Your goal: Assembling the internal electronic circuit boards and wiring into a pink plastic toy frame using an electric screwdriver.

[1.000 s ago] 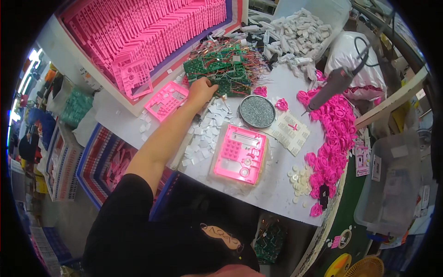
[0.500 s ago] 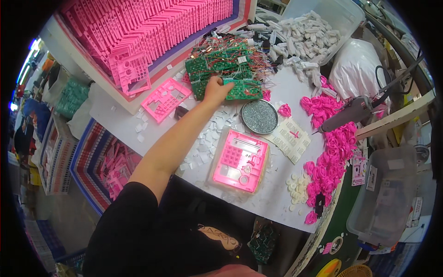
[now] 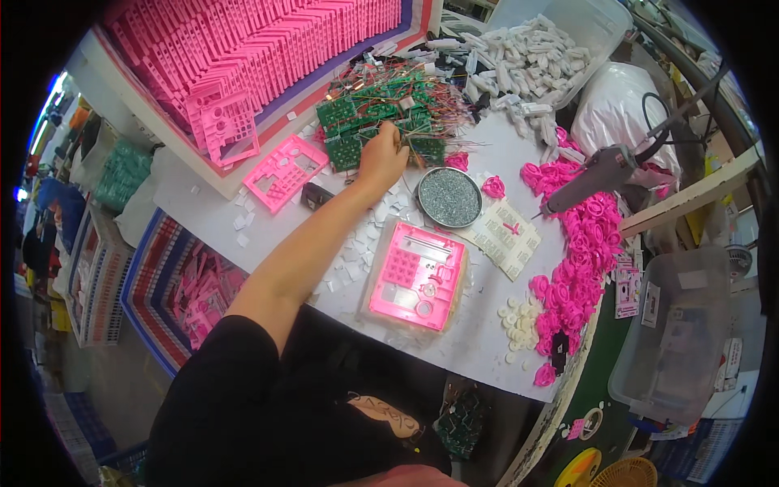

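Note:
My left hand (image 3: 384,159) reaches over a pile of green circuit boards (image 3: 345,114) with red wires at the back of the table. Its fingers are curled closed at the near side of the pile, and whatever they grip is hidden. A smaller piece of green board (image 3: 428,149) lies just right of the fingers. Closer to me, a pink plastic casing (image 3: 414,276) with a keypad area and round openings lies flat on a wrapped stack. A round dish of small grey metal pieces (image 3: 449,197) sits between casing and boards. My right hand is out of view.
A crate of stacked pink panels (image 3: 268,49) stands back left, a loose pink frame (image 3: 284,172) before it. White parts (image 3: 531,61) spill from a clear bin. Pink rings (image 3: 580,252) and whitish discs (image 3: 519,325) lie right, below a hanging grey tool (image 3: 592,178).
The bright green board that was under my left thumb no longer shows there. My hand has turned and its fingers have curled in; the whole view has shifted slightly.

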A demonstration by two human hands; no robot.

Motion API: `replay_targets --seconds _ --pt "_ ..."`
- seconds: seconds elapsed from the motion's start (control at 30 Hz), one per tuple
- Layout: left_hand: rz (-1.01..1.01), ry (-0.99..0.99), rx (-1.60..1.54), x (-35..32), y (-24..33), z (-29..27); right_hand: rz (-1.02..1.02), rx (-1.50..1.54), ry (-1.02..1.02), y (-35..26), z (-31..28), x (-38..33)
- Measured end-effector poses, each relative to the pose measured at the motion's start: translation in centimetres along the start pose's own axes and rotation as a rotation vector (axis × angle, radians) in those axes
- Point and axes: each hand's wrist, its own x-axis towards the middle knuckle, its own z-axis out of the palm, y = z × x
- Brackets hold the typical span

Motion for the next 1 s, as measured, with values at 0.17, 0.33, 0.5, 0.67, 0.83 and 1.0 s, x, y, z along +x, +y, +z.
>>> replay_targets --seconds 0.17,0.33,0.5,0.67,0.83,1.0 --pt "-0.362 -0.231 -1.030 -4.2 3.2 -4.9 -0.052 -0.025 -0.258 -1.8 -5.2 -2.8" --pt "-0.029 -0.051 -0.972 -8.8 4.7 -8.3 -0.321 0.611 0.191 -10.2 -19.6 -11.2" --pt "0.815 0.067 -0.355 -12.4 8.6 -11.1 -1.052 1.113 0.498 -21.4 -26.8 -7.1" --pt "1.107 -0.032 -0.173 -14.0 9.5 -12.7 -1.040 1.215 0.204 -30.4 -29.3 -3.1" --pt "0.769 -0.262 -0.133 -16.6 8.5 -16.4 -1.052 1.435 0.050 -30.0 -28.7 -1.5" --pt "-0.075 -0.397 -0.663 -20.5 4.7 -16.1 -1.106 1.577 -0.081 -30.4 -28.1 -2.1"
